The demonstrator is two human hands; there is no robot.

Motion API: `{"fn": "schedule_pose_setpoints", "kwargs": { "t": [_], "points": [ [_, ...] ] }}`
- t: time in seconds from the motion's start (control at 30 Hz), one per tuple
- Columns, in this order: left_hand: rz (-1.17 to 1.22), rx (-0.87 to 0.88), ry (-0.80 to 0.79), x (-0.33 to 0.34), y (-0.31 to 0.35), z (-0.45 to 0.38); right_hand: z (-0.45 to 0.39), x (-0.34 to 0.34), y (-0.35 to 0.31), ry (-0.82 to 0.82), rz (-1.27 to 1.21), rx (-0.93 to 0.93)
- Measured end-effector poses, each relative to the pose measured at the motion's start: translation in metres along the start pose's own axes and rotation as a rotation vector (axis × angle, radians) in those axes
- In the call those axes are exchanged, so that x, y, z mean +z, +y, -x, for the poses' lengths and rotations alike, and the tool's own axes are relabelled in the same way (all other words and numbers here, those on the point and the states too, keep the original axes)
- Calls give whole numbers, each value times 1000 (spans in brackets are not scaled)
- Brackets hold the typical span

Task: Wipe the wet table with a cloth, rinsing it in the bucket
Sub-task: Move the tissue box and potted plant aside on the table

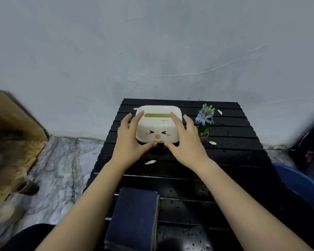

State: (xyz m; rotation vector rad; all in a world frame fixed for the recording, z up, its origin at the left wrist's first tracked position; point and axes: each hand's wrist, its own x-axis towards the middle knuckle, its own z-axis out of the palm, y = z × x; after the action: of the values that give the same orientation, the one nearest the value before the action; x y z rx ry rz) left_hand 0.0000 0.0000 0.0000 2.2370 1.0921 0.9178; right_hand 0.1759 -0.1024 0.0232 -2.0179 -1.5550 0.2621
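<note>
Left hand point(130, 142) and right hand point(184, 142) grip the white box point(158, 129) between their fingers, its small print beside the right fingertips too blurred to read.

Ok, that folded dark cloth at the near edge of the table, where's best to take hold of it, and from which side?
Take the folded cloth by its right long edge, coming in from the right with the right hand. That edge lies over open table slats, and its stacked layers show there, so fingers could likely pinch them together. The left edge sits at the table's border. Both hands now hold the white tissue box.
</note>
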Motion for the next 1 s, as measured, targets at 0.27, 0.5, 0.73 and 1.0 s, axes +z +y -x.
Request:
{"fn": "schedule_pose_setpoints", "kwargs": {
  "t": [0.27,0.5,0.73,1.0],
  "points": [
    [205,-155,-184,7,-35,-28,-32,23,12,-77,-202,153],
    [275,-174,-165,24,-43,-40,-47,34,20,2,-293,147],
    [259,-141,-132,33,-45,-98,-111,29,23,99,-356,149],
    [220,-126,-164,56,-55,-155,-163,42,44,199,-423,192]
  ]
}}
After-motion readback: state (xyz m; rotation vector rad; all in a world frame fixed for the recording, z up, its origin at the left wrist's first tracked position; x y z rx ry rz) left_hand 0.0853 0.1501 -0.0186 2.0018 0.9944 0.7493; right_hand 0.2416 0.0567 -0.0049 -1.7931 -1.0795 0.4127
